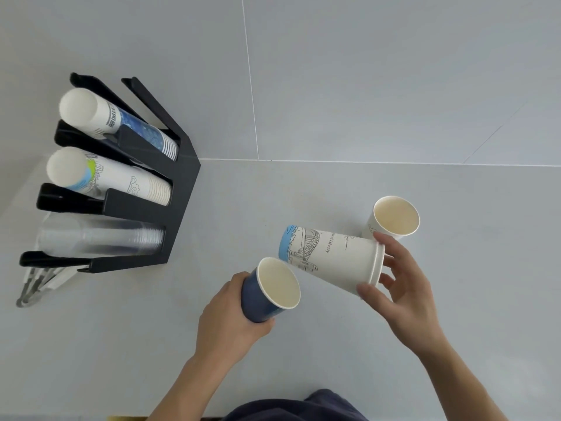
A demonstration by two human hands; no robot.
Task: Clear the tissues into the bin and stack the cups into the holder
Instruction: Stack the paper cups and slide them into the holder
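Note:
My left hand (pixel 230 323) grips a dark blue paper cup (pixel 262 296) with its mouth facing up toward me. My right hand (pixel 403 287) holds a white cup with a blue base and line drawings (pixel 331 256) by its rim, tilted on its side with the base pointing left. Another white cup (pixel 394 218) stands upright on the surface just behind it. The black cup holder (pixel 179 189) stands at the left with three slots: a blue-patterned stack (pixel 121 123), a white stack (pixel 112 177) and a clear plastic stack (pixel 100 237). No tissues or bin are in view.
The pale grey surface (pixel 334 86) has thin seam lines running across it. Some clear plastic-wrapped items (pixel 39 284) lie at the foot of the holder on the left. The person's dark clothing (pixel 303 408) shows at the bottom edge.

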